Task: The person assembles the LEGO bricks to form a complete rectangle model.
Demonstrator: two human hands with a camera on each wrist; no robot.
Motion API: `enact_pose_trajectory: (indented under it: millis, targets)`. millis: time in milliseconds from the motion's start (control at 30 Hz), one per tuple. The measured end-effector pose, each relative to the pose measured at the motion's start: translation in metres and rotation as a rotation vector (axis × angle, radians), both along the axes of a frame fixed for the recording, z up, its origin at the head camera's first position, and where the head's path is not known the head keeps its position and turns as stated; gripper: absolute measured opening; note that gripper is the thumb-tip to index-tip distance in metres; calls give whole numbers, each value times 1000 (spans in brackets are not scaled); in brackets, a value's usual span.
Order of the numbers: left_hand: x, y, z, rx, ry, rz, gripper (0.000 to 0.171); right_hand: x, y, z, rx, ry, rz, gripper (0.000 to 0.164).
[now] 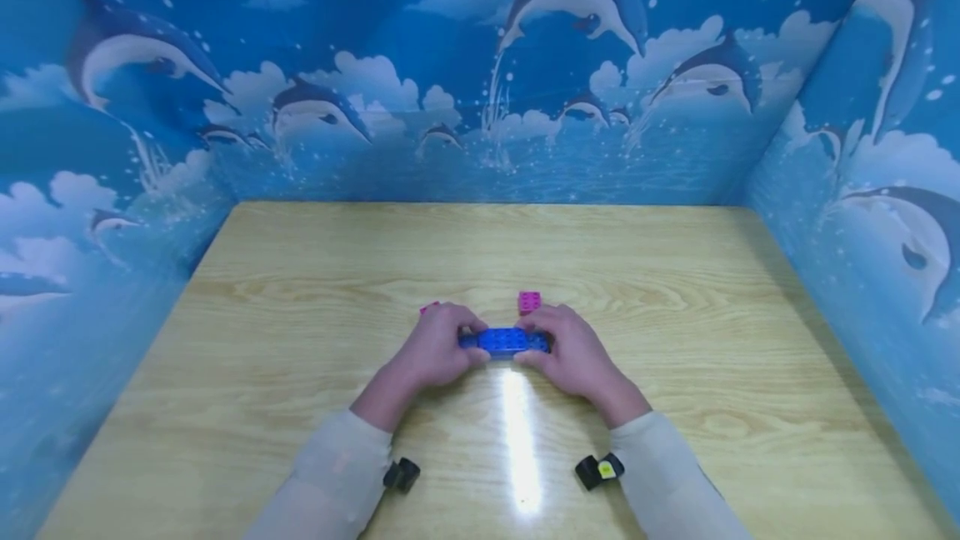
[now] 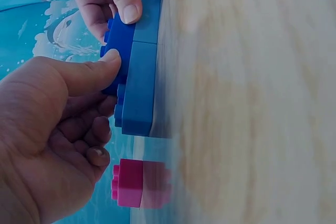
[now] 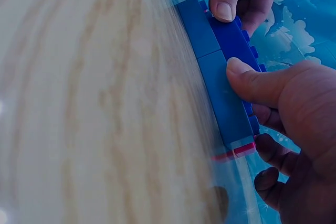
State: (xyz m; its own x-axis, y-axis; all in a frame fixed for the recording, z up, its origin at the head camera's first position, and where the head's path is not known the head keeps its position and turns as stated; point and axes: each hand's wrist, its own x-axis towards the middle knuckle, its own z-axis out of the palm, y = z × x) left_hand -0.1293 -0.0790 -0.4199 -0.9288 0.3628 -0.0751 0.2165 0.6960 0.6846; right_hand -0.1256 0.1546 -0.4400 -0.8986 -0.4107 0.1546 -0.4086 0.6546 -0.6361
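Observation:
Two lighter blue toy building bricks stand end to end on the table, a near brick (image 2: 139, 90) and a far brick (image 2: 147, 19) in the left wrist view. Across their seam sits a darker blue brick (image 1: 502, 341), studs up. My left hand (image 1: 441, 347) pinches one end of this upper brick between thumb and fingers. At its other end my right hand (image 1: 567, 350) pinches it likewise; the right thumb (image 3: 242, 72) lies on its near side. The fingertips on the far side are partly hidden.
A pink brick (image 1: 529, 302) stands just behind the right hand. Another pink brick (image 1: 429, 307) is mostly covered by the left hand in the head view. The wood-grain table (image 1: 300, 257) meets dolphin-printed cloth walls (image 1: 465, 132) at its back and sides.

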Motion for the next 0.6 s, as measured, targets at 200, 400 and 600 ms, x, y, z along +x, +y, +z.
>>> enact_pose_trajectory:
  millis: [200, 400, 600]
  targets:
    - [2, -2, -1, 23, 7, -7, 37, -1, -1, 1, 4, -21, -20, 38]
    - [2, -7, -4, 37, 57, -26, 41, -2, -2, 5, 21, -28, -21, 38]
    - [2, -13, -7, 17, 73, -25, 41, -2, -2, 5, 13, -26, -16, 38]
